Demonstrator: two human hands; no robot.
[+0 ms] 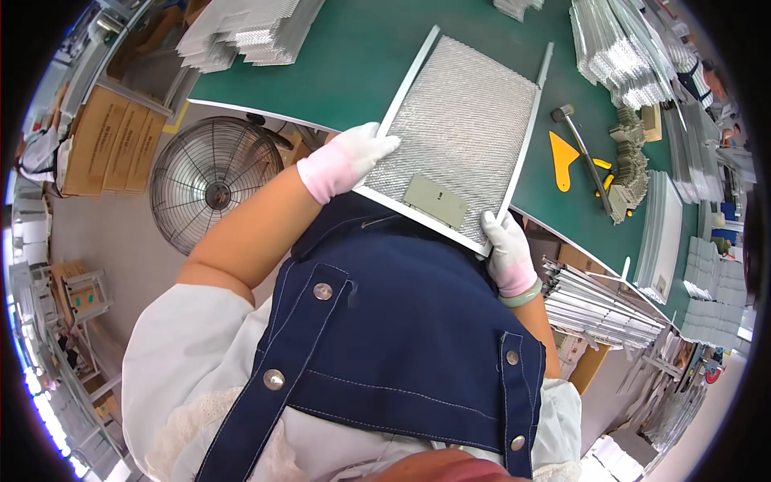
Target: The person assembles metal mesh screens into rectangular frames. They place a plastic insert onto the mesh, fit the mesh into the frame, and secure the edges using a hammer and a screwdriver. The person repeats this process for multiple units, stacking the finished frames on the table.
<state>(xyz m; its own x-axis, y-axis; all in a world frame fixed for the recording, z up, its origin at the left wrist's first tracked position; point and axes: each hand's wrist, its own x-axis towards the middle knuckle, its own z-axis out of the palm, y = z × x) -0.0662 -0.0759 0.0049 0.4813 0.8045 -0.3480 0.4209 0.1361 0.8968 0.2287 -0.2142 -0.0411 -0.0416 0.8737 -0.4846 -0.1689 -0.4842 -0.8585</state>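
A silvery mesh filter panel (466, 112) lies at the near edge of the green table, tilted a little to the right. Pale metal rails (412, 79) run along its two sides and its near end. At the far end no rail shows, and the side rails reach past the mesh. A grey-green rectangular plate (435, 201) sits on the mesh near me. My left hand (353, 158), in a white and pink glove, is closed on the left rail. Gloved likewise, my right hand (507, 251) grips the near right corner, thumb on top.
Right of the panel lie a yellow scraper (562, 161), a hammer (580, 145) and yellow-handled pliers (604, 178). Stacks of mesh sheets (269, 32) stand at the far left and far right of the green table (353, 76). A floor fan (215, 189) stands left, beside cardboard boxes (112, 140).
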